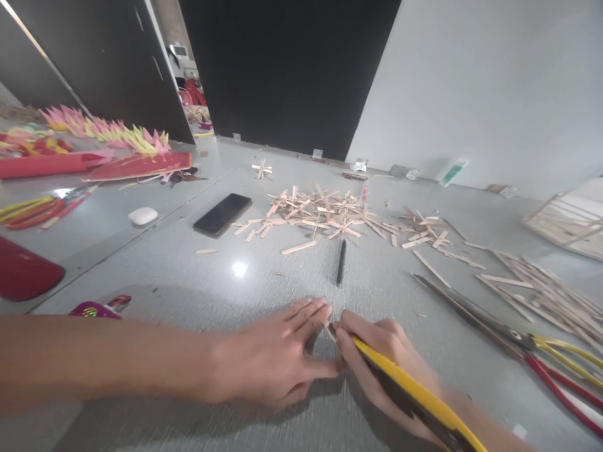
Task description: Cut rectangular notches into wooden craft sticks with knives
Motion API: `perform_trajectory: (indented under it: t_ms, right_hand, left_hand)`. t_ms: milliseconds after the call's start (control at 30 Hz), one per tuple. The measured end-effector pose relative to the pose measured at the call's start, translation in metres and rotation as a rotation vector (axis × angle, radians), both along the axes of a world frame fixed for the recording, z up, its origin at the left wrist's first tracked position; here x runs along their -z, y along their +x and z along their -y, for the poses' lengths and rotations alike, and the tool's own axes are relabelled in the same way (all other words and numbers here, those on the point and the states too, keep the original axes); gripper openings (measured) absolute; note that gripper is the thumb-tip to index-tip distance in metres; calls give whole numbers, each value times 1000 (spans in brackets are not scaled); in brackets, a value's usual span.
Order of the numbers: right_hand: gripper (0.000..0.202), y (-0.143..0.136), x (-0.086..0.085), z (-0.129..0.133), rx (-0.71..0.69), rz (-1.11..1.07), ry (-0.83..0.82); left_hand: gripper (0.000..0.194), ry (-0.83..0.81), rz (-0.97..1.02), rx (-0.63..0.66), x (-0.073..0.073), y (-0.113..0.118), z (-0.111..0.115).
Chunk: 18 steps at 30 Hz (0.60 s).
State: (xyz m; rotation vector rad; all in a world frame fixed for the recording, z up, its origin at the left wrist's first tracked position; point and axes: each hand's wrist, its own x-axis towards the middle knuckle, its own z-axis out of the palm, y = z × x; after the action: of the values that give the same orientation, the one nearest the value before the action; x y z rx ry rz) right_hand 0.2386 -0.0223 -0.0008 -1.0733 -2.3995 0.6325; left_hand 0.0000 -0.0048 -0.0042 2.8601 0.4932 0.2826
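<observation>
Head camera view: a person's right hand (384,348), at lower right of centre, wraps its fingers around a yellow-and-black utility knife (409,384), its tip near a thin pale wooden strip (326,325) at lower centre. The left hand (277,358), thumb spread from the other fingers, rests fingertips beside the strip. Small wooden pieces (325,212) lie heaped at upper centre.

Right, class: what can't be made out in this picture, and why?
Head view:
Yellow-and-black tool: rear end, cut off by the bottom edge.
Pale strip at its tip: blurred, partly covered by the right hand.
Purple object: lower part, hidden behind the left forearm.
Shears: handle ends, cut off by the right edge.
</observation>
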Motion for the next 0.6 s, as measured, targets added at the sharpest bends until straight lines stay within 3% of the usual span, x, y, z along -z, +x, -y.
perform_trajectory:
  t_ms: [267, 500, 600]
  right_hand:
    - [26, 3, 6, 11, 21, -57, -55]
    - [34, 1, 7, 10, 225, -272, -134]
    - [40, -1, 8, 7, 254, -337, -228]
  left_hand:
    - [42, -43, -12, 3, -1, 0, 1]
    - [65, -49, 16, 17, -3, -2, 0]
    - [61, -55, 16, 13, -3, -2, 0]
